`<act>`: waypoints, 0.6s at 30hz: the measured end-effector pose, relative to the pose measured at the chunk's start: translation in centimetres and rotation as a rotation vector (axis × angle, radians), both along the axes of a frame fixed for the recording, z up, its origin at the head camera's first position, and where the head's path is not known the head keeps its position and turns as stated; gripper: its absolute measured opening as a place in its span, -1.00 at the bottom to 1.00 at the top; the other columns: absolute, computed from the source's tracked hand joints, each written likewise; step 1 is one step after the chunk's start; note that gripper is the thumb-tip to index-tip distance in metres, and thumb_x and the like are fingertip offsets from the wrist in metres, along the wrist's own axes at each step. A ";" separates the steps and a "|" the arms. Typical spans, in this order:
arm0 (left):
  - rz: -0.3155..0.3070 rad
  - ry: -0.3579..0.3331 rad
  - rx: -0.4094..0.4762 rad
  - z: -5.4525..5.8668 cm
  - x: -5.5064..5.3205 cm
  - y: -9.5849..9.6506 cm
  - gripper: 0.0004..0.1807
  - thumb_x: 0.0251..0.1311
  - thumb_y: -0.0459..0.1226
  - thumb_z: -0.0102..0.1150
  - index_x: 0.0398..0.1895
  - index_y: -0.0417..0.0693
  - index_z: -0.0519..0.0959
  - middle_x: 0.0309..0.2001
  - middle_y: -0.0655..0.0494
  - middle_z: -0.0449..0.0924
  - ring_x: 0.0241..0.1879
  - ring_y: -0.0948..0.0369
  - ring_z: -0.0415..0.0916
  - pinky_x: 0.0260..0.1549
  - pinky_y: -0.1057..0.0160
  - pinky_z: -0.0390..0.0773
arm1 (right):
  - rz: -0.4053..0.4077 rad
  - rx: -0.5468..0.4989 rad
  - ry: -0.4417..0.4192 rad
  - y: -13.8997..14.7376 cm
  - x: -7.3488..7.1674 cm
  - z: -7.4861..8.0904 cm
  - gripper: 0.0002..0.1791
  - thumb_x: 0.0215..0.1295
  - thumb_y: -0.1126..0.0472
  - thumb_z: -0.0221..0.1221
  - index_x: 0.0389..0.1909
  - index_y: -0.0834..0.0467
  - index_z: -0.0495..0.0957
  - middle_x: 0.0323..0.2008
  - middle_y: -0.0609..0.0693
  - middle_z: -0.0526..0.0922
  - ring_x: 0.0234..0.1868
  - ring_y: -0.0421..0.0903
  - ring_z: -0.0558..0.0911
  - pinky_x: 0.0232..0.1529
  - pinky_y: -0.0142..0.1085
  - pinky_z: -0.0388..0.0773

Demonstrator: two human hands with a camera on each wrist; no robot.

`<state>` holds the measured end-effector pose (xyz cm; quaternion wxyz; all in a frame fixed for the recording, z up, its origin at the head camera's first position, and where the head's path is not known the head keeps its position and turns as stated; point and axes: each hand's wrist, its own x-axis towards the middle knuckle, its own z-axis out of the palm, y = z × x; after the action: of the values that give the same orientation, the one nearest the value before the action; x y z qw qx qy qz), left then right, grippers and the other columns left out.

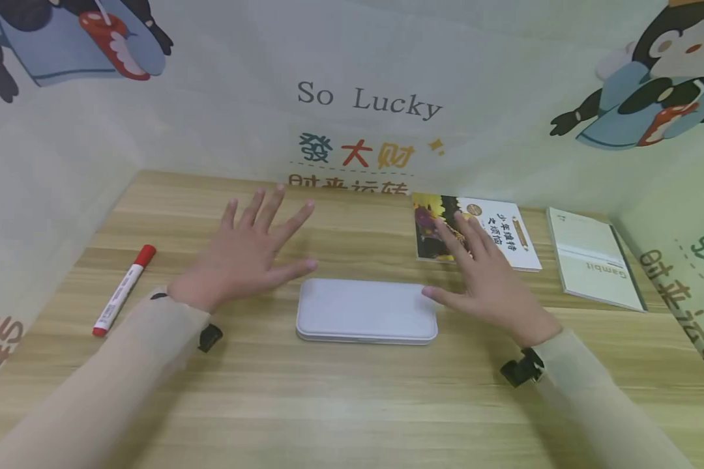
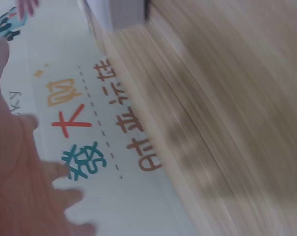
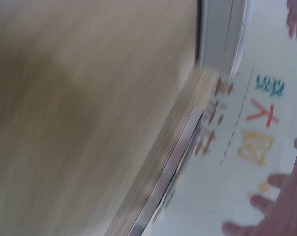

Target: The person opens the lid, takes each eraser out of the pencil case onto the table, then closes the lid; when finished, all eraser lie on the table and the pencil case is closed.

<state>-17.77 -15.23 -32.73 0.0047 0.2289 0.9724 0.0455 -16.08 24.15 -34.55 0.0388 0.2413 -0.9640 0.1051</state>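
Observation:
A closed white flat case (image 1: 366, 311) with rounded corners lies on the wooden table in the head view, between both hands. My left hand (image 1: 249, 251) is spread just left of the case, palm down, holding nothing. To its right, my right hand (image 1: 487, 280) is spread too, its thumb tip overlapping the case's upper right corner; whether it touches cannot be seen. The left wrist view shows part of the left palm (image 2: 20, 172) and an edge of the case (image 2: 121, 12). In the right wrist view, the right fingers (image 3: 276, 201) are extended beside the case (image 3: 222, 34).
A marker (image 1: 123, 293) with red ends lies at the left. Behind the right hand is a book (image 1: 504, 228) with a flowered cover, partly hidden by the fingers. A pale notebook (image 1: 592, 260) lies at the far right. Printed cloth (image 1: 364, 52) hangs behind the table.

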 end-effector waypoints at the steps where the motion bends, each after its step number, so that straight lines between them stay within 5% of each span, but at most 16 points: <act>1: -0.008 -0.040 0.018 0.1 0.2 0.1 -0.01 0.38 0.47 -0.20 0.72 0.45 -0.29 0.73 -0.15 -0.42 0.70 -0.30 -0.34 0.58 -0.50 -0.24 | 0.039 -0.010 -0.021 -0.4 0.2 0.0 0.19 0.32 -0.37 0.26 0.73 -0.14 -0.24 0.72 0.19 -0.19 0.70 0.36 -0.08 0.60 0.38 0.08; 8: -0.074 -0.263 0.107 -0.3 1.9 1.0 0.15 0.23 0.51 0.03 0.74 0.27 -0.12 0.69 -0.18 0.02 0.62 -0.25 0.11 0.53 -0.35 0.25 | 0.260 0.018 -0.139 -3.3 1.6 0.1 0.17 0.25 -0.42 0.29 0.70 0.01 -0.01 0.66 0.14 0.12 0.63 0.21 0.23 0.47 0.18 0.45; 13: -0.142 -0.264 0.055 -0.8 3.3 1.9 0.20 0.14 0.48 0.20 0.66 -0.07 0.16 0.58 -0.17 0.29 0.53 -0.16 0.33 0.50 -0.23 0.38 | 0.315 0.067 -0.148 -4.8 2.3 0.1 0.16 0.21 -0.46 0.30 0.68 -0.01 0.08 0.60 0.08 0.28 0.55 0.15 0.39 0.37 0.12 0.57; 18: -0.182 -0.263 0.064 -1.4 4.2 2.7 0.17 0.08 0.33 0.40 0.59 -0.17 0.23 0.47 -0.14 0.42 0.35 -0.03 0.51 0.38 -0.08 0.55 | 0.318 0.146 -0.137 -5.5 2.8 0.1 0.07 0.23 -0.41 0.31 0.65 -0.03 0.18 0.51 0.07 0.41 0.45 0.14 0.47 0.30 0.08 0.62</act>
<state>-13.54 -12.50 -34.18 0.1289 0.3083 0.9366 0.1054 -13.30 18.62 -34.45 -0.0617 0.3850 -0.9192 0.0559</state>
